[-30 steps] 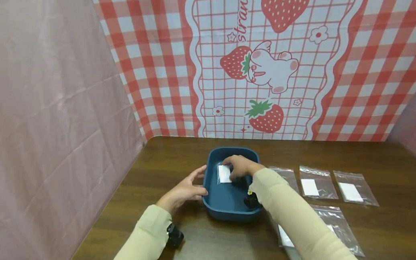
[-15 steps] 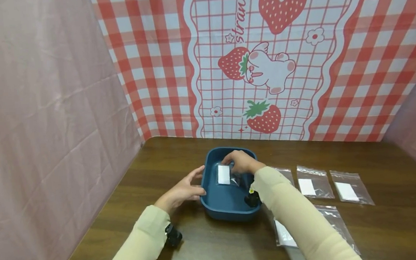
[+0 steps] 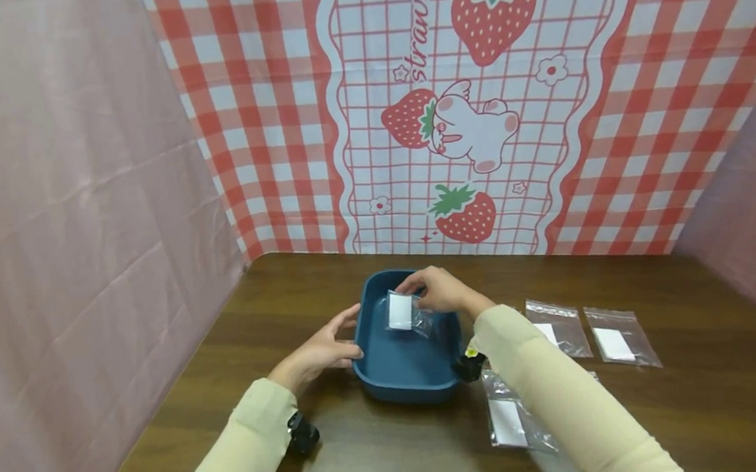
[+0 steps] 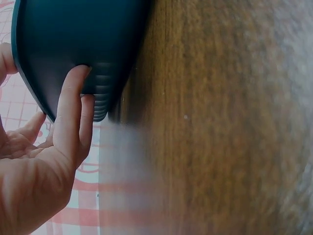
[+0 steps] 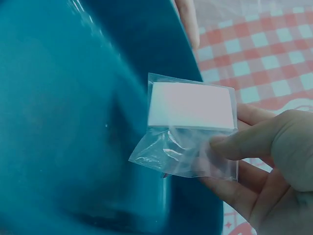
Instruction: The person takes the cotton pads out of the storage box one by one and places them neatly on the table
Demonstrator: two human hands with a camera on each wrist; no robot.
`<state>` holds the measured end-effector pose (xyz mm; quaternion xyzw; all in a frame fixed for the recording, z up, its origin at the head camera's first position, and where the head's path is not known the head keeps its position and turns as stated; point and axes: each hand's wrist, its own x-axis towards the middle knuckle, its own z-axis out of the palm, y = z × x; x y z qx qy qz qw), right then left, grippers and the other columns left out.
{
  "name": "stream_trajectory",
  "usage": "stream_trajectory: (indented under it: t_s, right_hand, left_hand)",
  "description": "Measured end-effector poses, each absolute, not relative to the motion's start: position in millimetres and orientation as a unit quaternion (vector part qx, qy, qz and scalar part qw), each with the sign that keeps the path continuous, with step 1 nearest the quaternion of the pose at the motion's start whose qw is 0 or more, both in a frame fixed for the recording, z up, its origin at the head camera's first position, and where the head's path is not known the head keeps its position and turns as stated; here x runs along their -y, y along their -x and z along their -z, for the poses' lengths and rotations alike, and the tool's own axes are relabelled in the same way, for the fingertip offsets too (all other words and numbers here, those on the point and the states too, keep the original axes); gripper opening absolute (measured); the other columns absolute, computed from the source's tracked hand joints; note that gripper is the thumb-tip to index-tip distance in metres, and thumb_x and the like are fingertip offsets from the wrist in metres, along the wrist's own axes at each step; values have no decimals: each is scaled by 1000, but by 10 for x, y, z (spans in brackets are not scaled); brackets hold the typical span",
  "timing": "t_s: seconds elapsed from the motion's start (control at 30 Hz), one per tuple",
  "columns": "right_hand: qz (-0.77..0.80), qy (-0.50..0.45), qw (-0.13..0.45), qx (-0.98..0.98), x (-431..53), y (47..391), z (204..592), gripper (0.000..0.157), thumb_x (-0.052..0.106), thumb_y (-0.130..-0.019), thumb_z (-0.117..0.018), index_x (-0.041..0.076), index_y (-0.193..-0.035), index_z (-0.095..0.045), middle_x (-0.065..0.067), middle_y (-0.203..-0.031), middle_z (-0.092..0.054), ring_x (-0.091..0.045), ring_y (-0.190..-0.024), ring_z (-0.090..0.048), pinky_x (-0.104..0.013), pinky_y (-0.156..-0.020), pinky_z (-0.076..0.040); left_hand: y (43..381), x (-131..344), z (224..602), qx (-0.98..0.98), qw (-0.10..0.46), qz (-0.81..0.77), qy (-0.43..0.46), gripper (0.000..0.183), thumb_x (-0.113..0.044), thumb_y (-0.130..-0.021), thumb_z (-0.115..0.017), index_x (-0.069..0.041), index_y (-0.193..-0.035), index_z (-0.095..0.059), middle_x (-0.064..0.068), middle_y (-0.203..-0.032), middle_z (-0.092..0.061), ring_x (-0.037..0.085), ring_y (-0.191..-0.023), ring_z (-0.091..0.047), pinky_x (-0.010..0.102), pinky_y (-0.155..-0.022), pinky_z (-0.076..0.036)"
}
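Note:
My right hand (image 3: pixel 442 290) pinches a small clear zip bag (image 5: pixel 171 152) between thumb and fingers at its side. Inside that bag a white rectangular block (image 5: pixel 190 105) lies along one end, and the loose plastic is crumpled. The bag is held over the far part of a deep blue plastic bin (image 3: pixel 410 393). On the bin's left side, my left hand (image 3: pixel 323 349) has its fingers spread along the outer wall. In the left wrist view, extended fingertips (image 4: pixel 80 73) rest against that wall.
To the right of the bin lie several more clear zip bags with white blocks, among them a far-right bag (image 3: pixel 622 336) and a near bag (image 3: pixel 506 421); my right sleeve (image 3: pixel 560 391) partly covers some. A checked strawberry cloth (image 3: pixel 278 126) hangs behind the wooden table (image 3: pixel 367 456).
The right hand has raised the zip bag from the bin's floor and tilted it. The left hand keeps its place at the bin's side. The head view has shifted slightly to the right.

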<state>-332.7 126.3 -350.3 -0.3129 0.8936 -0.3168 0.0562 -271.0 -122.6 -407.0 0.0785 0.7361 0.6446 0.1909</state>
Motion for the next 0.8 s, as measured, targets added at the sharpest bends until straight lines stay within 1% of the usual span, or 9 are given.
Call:
stream_trajectory:
  t_s: [0.13,0.2,0.4,0.53,0.63,0.7,0.77,0.8]
  right_hand:
    - [341,306,40,-888,-1313,3203,3457,35,-9,-81,-62,6,-112,-67,-9,-108,-66,-19,-90,-62,-30,-70,-53]
    - [354,307,33,-883,-1352,3142,3427,34,-8,-81,-62,6,-112,-67,-8,-107,-66,-18,-88,-62,-30,-69,-53]
    - [418,288,30,-861,-1517,2955,3301,35,-8,-81,-62,4,-113,-66,-12,-106,-66,-20,-79,-64,-32,-62,-54]
    - [423,279,19,-862,-1639,2855,3248,35,-5,-82,-64,6,-114,-66,-10,-107,-66,-18,-75,-62,-32,-60,-52]
    - [418,279,11,-865,-1727,2770,3236,34,-4,-82,-64,6,-115,-65,-10,-107,-65,-18,-79,-63,-31,-62,-53]
    - [415,278,8,-866,-1784,2704,3242,34,-4,-83,-64,5,-116,-65,-11,-109,-65,-19,-85,-64,-30,-65,-53]
    - [414,281,6,-865,-1843,2633,3259,35,-6,-83,-64,3,-116,-64,-13,-111,-64,-22,-91,-64,-29,-68,-53]
    - [415,282,6,-865,-1872,2598,3270,35,-7,-82,-64,2,-116,-63,-14,-111,-64,-23,-91,-64,-28,-68,-54]
  left_hand:
    - [2708,1238,4075,-739,190,-642,-74,81,3,-78,-64,-22,-147,-28,17,-142,-30,31,-98,-55,43,-81,-51]
    - [2710,1238,4079,-740,189,-642,-71,81,2,-78,-65,-23,-147,-28,17,-142,-31,31,-98,-55,43,-81,-51]
    - [2713,1234,4087,-734,195,-645,-81,82,3,-79,-64,-23,-147,-27,17,-143,-29,30,-98,-55,43,-81,-50]
    - [2712,1240,4088,-729,199,-649,-87,82,4,-79,-63,-22,-147,-26,18,-143,-27,29,-97,-55,42,-80,-51]
    - [2710,1245,4084,-729,199,-649,-87,82,4,-79,-63,-22,-147,-26,19,-143,-27,29,-97,-56,41,-80,-51]
    - [2708,1249,4078,-730,198,-649,-86,81,4,-79,-63,-22,-147,-26,18,-143,-27,29,-97,-56,42,-80,-51]
    - [2703,1247,4074,-733,196,-646,-83,81,3,-80,-63,-23,-147,-27,18,-143,-28,29,-97,-56,42,-80,-51]
    - [2703,1245,4075,-734,196,-646,-82,80,3,-80,-63,-23,-147,-27,18,-143,-28,30,-97,-56,42,-81,-51]
